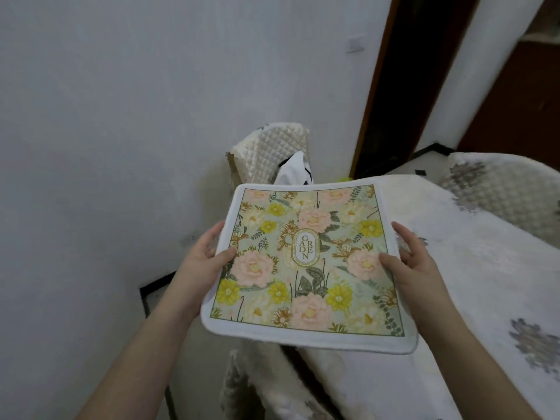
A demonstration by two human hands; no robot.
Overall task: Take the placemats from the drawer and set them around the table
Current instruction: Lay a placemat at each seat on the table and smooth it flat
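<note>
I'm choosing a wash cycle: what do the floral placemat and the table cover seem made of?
The floral placemat looks like soft printed fabric with a plush white border; it sags between both hands. The table cover seems a matte white woven cloth with grey motifs, though blur leaves this uncertain.

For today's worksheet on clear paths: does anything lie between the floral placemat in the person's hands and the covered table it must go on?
Nothing visible does. The floral placemat, held by the left hand and right hand, hangs over the edge of the table, whose cloth near it looks bare.
</note>
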